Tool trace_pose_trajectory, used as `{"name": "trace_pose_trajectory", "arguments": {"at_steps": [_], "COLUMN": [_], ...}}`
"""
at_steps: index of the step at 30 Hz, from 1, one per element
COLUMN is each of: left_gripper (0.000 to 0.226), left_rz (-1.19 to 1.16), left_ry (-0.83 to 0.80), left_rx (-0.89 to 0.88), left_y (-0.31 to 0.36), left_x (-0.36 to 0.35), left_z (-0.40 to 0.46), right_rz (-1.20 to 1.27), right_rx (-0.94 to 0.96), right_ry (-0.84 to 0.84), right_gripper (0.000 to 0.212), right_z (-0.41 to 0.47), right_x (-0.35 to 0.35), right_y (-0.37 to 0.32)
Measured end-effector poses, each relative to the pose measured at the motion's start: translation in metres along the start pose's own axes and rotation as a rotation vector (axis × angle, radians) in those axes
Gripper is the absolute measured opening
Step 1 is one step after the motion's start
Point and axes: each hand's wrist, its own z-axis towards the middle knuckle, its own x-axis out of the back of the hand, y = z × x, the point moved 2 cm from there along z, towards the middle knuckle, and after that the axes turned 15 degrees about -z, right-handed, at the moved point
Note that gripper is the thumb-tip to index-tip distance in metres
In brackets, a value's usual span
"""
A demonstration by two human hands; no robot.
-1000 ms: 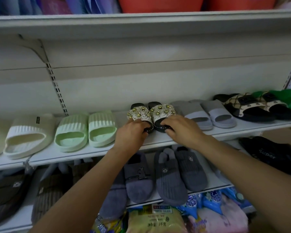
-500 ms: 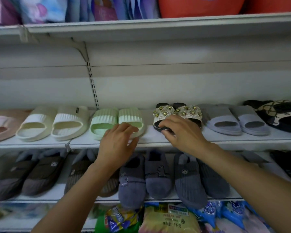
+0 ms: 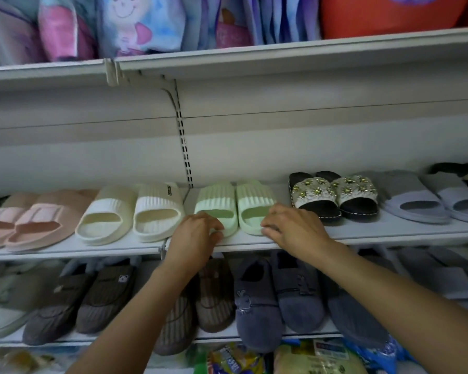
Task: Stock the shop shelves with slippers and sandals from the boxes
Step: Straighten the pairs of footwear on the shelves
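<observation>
While both hands cover green slippers' (image 3: 254,203) toes, grip unclear

Folded cartoon-print fabrics (image 3: 135,25) and an orange tub (image 3: 389,14) up top; packaged goods (image 3: 316,357) lowest.

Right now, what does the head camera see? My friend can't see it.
Two hands, left hand and right hand, touch the front ends of green slippers on a white shelf. Cream slippers sit left, beaded sandals right.
</observation>
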Motion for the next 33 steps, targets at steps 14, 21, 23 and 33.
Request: {"name": "trace_pose_trajectory", "arguments": {"at_steps": [14,21,23,33], "left_gripper": [0.023,0.027,0.03,0.034], "left_rz": [-0.012,-0.006,-0.008,0.138], "left_ry": [-0.055,-0.103,-0.096,0.227], "left_rx": [-0.086,-0.12,-0.131,-0.129], "left_y": [-0.02,-0.024,-0.026,-0.074], "left_x": [0.001,0.0,0.002,0.059], "left_z": [0.01,0.011,0.009,-0.051], "right_rz": [0.033,-0.069,-0.098,0.065], "right_rx": [-0.184,-0.229,-0.222,-0.035], "right_ry": [-0.059,-0.1,-0.095,0.192], "right_gripper": [0.022,0.026,0.028,0.022], "right_z": [0.0,-0.001,-0.001,0.007], "right_x": [0.003,0.004,0.004,0.016], "right_y": [-0.017,-0.025,-0.028,-0.085]}}
